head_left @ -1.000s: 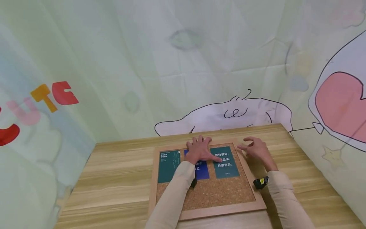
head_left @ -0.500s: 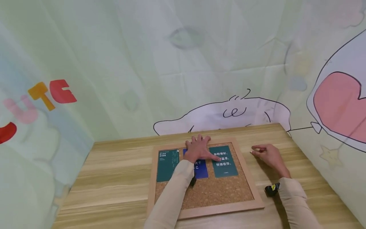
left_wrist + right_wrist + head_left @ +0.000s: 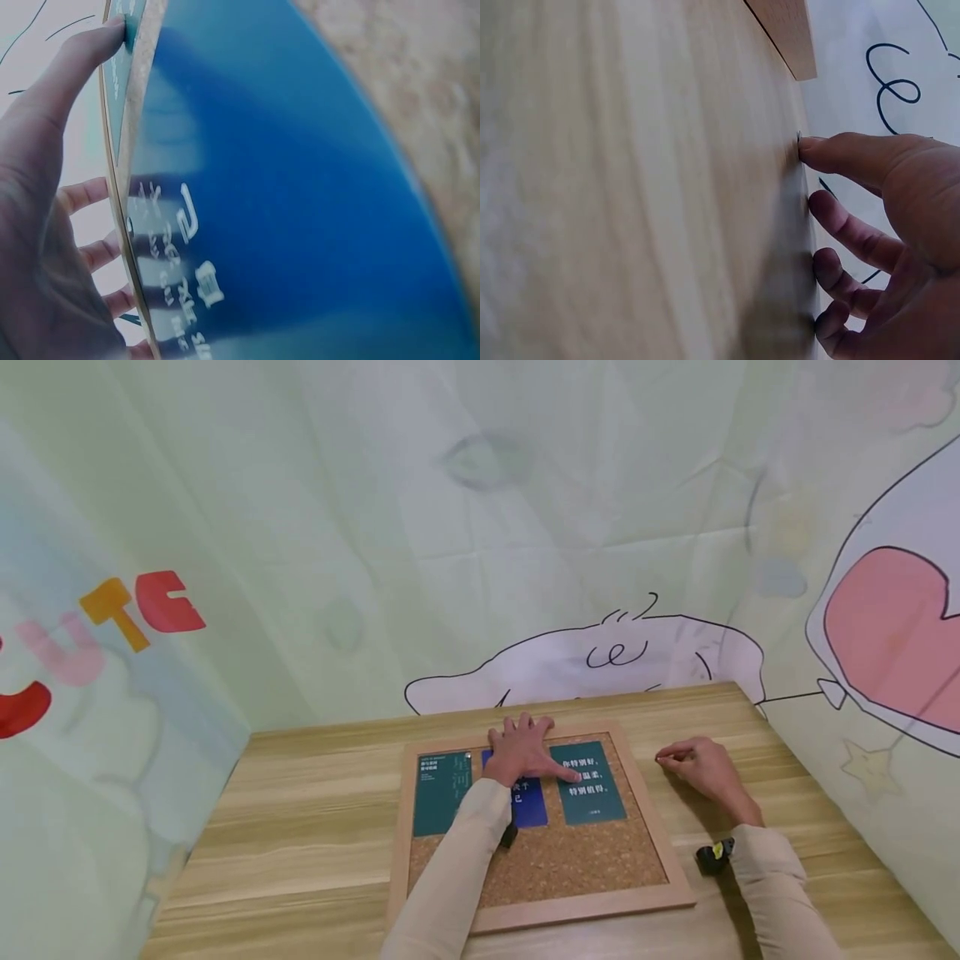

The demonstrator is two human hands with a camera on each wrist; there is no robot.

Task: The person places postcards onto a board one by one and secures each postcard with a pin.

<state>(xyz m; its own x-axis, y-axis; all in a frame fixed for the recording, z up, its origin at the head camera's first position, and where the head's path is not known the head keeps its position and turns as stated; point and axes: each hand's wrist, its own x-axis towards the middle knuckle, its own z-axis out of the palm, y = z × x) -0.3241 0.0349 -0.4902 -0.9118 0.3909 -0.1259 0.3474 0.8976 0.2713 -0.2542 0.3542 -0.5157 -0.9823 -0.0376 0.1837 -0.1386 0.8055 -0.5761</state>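
Observation:
My left hand (image 3: 519, 756) lies spread over the top of a wood-framed corkboard (image 3: 562, 870). Its thumb presses on the right green card (image 3: 592, 802), and the other fingers reach over the upper frame. Under that hand is a blue card (image 3: 531, 806), partly covered; it fills much of the left wrist view. Another green card (image 3: 435, 802) is at the left, with a small shiny pin at its top right corner. On the table right of the board, my right hand (image 3: 703, 770) pinches a tiny thumbtack (image 3: 799, 137), mostly hidden by thumb and fingertip.
The board rests on a wooden table (image 3: 300, 835). Printed fabric (image 3: 360, 527) hangs behind and at both sides of the table. The board's frame (image 3: 660, 818) stands raised between the cork and my right hand.
My right hand has moved right, from the board's upper right corner down to the table, and its thumb and finger have come together. The left hand has stayed in place.

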